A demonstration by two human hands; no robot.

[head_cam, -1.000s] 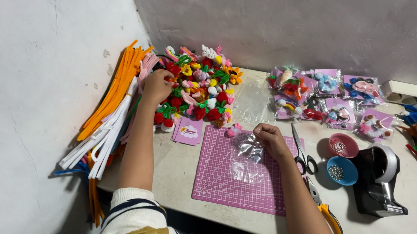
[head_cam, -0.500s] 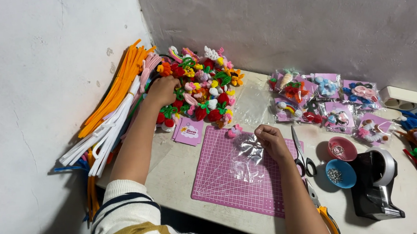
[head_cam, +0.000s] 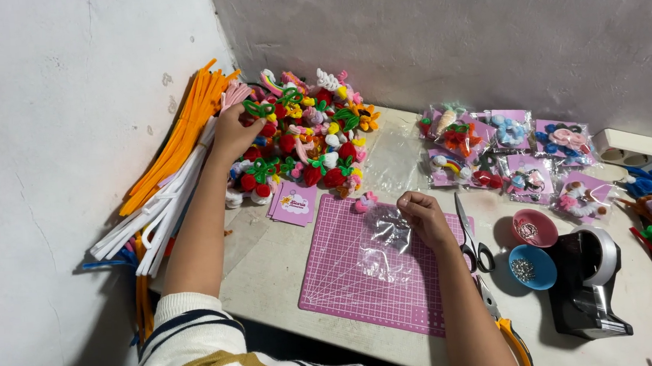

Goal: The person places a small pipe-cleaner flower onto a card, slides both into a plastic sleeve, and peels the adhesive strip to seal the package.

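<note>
A white knitted sleeve with navy and mustard stripes is pushed up, leaving both forearms bare.

The single head view looks steeply down from close above the pink cutting mat, facing the wall corner behind it.

scissors, 2 small bowls, tape dispenser, wall socket

A heap of bright pipe-cleaner ornaments fills the table corner; a crinkled clear plastic bag lies flat on the pink mat.
</note>
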